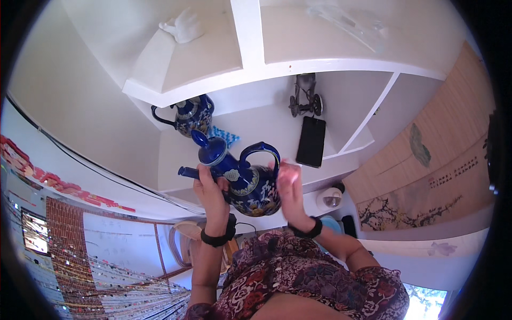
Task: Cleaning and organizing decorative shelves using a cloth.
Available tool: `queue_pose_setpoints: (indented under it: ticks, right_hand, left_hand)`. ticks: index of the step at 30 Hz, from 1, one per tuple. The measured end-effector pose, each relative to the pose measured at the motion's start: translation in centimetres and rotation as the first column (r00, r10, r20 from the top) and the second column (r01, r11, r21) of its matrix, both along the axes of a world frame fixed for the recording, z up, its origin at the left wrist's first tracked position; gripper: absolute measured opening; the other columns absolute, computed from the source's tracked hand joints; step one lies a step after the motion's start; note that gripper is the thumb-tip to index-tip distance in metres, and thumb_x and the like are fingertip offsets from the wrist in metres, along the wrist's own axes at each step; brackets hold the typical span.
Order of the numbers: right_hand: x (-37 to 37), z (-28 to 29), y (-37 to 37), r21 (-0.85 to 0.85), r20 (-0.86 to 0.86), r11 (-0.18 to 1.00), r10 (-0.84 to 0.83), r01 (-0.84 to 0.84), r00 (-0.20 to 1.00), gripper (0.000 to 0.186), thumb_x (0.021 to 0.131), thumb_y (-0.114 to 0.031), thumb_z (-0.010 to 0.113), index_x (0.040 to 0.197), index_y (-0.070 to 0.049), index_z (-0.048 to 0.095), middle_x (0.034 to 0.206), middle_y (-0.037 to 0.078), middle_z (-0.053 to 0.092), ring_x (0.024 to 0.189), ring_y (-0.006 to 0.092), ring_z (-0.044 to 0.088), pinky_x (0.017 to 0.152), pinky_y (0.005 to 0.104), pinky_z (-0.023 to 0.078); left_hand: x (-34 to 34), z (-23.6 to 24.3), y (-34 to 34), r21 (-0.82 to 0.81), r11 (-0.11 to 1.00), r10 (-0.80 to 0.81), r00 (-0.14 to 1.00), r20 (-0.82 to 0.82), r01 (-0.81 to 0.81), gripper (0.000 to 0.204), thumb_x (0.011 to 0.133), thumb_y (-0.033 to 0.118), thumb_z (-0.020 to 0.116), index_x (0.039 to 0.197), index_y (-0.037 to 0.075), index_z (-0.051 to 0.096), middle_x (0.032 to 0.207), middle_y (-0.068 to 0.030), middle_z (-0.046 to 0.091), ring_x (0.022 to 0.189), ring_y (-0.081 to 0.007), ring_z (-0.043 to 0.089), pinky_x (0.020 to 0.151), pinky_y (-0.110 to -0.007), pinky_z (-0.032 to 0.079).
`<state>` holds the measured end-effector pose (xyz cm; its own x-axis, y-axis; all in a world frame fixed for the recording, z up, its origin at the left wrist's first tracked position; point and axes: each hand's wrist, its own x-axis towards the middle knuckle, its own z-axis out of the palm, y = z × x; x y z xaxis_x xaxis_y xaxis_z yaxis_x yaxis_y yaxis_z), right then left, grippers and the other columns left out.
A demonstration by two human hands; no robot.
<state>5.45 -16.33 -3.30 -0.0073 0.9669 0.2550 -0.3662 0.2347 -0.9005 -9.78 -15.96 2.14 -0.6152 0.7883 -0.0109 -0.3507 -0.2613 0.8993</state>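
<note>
A dark blue teapot [253,189] with painted flowers is held up, tilted to the left, in front of a white shelf. Its knobbed lid sits on top and its curved handle points up and to the right. My left hand [209,189] is closed around it near the spout and neck. At the handle's lower end, my right hand [289,189] grips the body's right side; some of its fingers are hidden behind the pot. A second blue flowered teapot [194,118] stands on the shelf, with a blue-and-white checked cloth [225,137] beside it.
On the shelf [256,121] lie a black phone [311,142] and a dark wheeled model [305,98]. A white bird figurine [184,26] sits on the upper shelf, left. Below right is a white domed device [330,198]. A bead curtain [128,277] hangs at lower left.
</note>
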Motion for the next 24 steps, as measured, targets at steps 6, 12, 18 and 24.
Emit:
queue_pose_setpoints:
  ticks: [6,12,18,24]
  right_hand:
    - [2.0,2.3,3.8,-0.21,-0.107,0.868,0.437,-0.45,0.893,0.033,0.098,-0.03,0.038,0.114,-0.003,0.048,0.112,0.006,0.056,0.104,0.0121,0.051,0.091,0.0256,0.039]
    - [2.2,2.9,4.9,-0.237,-0.158,0.646,0.712,-0.726,0.684,0.032,0.093,-0.029,0.046,0.11,-0.003,0.051,0.11,0.004,0.055,0.101,0.0086,0.05,0.09,0.0229,0.038]
    - [3.4,6.0,3.2,0.066,0.099,0.713,0.691,-0.698,0.716,0.029,0.093,-0.019,0.043,0.117,-0.003,0.043,0.115,0.006,0.051,0.106,0.0133,0.049,0.095,0.0268,0.035]
    - [2.9,3.9,2.1,-0.059,-0.03,0.861,0.504,-0.505,0.863,0.046,0.092,-0.034,0.046,0.124,0.0,0.038,0.126,0.014,0.048,0.118,0.0199,0.046,0.104,0.0318,0.029]
  left_hand:
    - [-0.2,0.8,-0.3,-0.071,0.993,-0.088,0.993,0.072,0.093,0.029,0.094,0.035,0.047,0.078,0.01,0.048,0.057,0.0025,0.041,0.045,-0.0064,0.037,0.042,-0.023,0.03]
    - [0.8,-0.5,0.0,-0.119,0.971,-0.193,0.973,0.125,0.207,0.036,0.095,0.042,0.04,0.081,0.011,0.052,0.056,0.0045,0.045,0.045,-0.0051,0.04,0.043,-0.022,0.03]
    - [-0.1,-1.2,0.3,-0.122,0.972,-0.193,0.979,0.069,0.2,0.036,0.096,0.041,0.038,0.085,0.011,0.055,0.063,0.004,0.054,0.05,-0.003,0.043,0.044,-0.02,0.03]
    - [-0.5,-1.2,1.0,-0.122,0.99,-0.039,0.97,0.238,0.07,0.034,0.096,0.041,0.038,0.089,0.012,0.055,0.063,0.005,0.05,0.049,-0.0041,0.038,0.045,-0.02,0.029]
